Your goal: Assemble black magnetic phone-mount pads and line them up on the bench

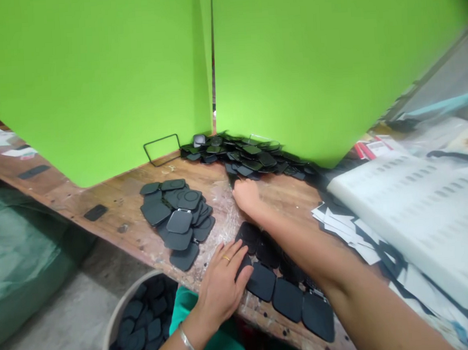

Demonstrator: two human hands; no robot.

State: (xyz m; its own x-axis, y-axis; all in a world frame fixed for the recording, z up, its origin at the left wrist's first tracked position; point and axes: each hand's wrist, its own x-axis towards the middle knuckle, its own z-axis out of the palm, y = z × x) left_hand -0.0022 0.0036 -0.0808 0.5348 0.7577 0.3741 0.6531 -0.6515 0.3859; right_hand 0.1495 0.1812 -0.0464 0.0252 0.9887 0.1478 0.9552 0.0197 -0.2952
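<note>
My left hand [224,278] lies with fingers stretched over the left end of a row of black, round-cornered square pads [287,299] along the table's front edge. Beyond it, my right hand [246,194] has its fingers closed at the near edge of a long heap of black pads [252,155]. A dark pad edge shows at those fingertips; most of it is hidden. Some pads have a ring-shaped mark and small hinges. To the left is a looser pile of similar pads [179,220]. My right forearm covers part of the row.
Green panels [132,70] stand behind the heap, with a thin black wire frame [162,150] at their foot. At right are a white slotted block [418,211] and paper scraps [346,229]. Below the table edge stands a bucket [112,320] of pads; a green sack [21,272] is left.
</note>
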